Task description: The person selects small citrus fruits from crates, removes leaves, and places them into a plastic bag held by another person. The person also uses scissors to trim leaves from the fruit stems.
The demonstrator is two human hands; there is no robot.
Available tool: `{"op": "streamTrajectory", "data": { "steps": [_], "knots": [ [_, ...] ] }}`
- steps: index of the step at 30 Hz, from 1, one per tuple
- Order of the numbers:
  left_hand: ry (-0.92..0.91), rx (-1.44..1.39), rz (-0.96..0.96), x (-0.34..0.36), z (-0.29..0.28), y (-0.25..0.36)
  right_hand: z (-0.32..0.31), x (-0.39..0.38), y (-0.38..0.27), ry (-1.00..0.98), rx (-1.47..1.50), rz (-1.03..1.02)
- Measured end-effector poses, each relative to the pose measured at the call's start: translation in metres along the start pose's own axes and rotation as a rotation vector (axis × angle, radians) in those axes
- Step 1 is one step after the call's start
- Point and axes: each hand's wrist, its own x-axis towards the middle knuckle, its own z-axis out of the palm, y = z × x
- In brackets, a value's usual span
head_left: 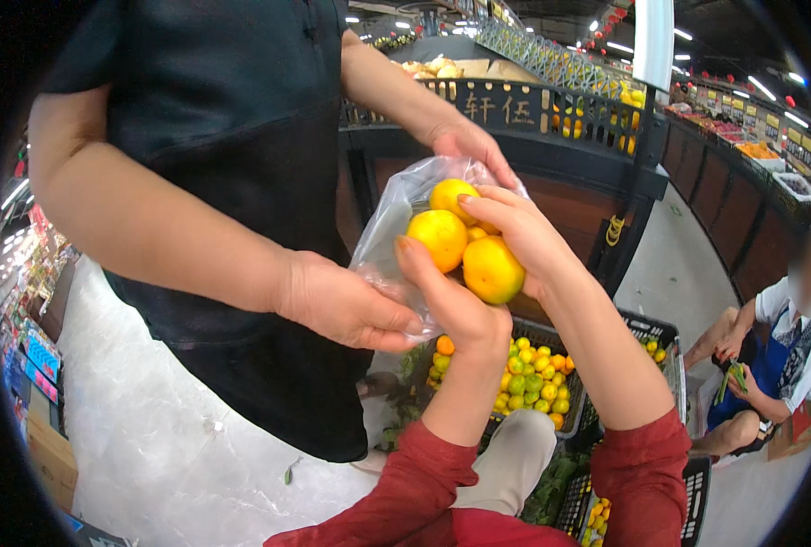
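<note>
Pale floor [150, 410] bears a black crate [597, 410] of small citrus [533, 383].

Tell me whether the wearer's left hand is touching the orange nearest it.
Touching. The head view shows the left hand with its thumb pressed against the orange at the clear bag's mouth.

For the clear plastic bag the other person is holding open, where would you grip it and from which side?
Grip the clear plastic bag at its open rim, from the camera wearer's left, just above the other person's hand already pinching it. The film is thin and limp, so only the rim edge gives a firm pinch. The mouth's right side is taken up by the oranges in the left hand and right hand.
</note>
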Motion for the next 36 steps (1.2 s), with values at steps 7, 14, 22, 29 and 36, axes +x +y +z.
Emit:
{"op": "streamTrajectory", "data": {
  "steps": [7, 14, 22, 29, 36],
  "knots": [
    [0.299, -0.133, -0.038, 0.032, -0.032, -0.015, 0.007, 0.053, 0.038, 0.224, -0.062, 0.170],
    [-0.027, 0.511, 0.332, 0.041, -0.037, -0.013, 0.013, -0.008, 0.049, 0.279, -0.749, -0.756],
    [-0.569, 0.507, 0.611, -0.098, 0.000, -0.082, -0.134, -0.218, 0.170, 0.952, -0.549, -0.567],
    [-1.187, 0.825, -0.085, -0.238, -0.054, -0.208, -0.270, -0.449, 0.372, 1.371, -0.852, 0.458],
    [-1.671, 1.207, -0.282, -0.287, -0.099, -0.268, -0.410, -0.575, 0.401, 1.374, -1.035, 0.942]
  ]
}}
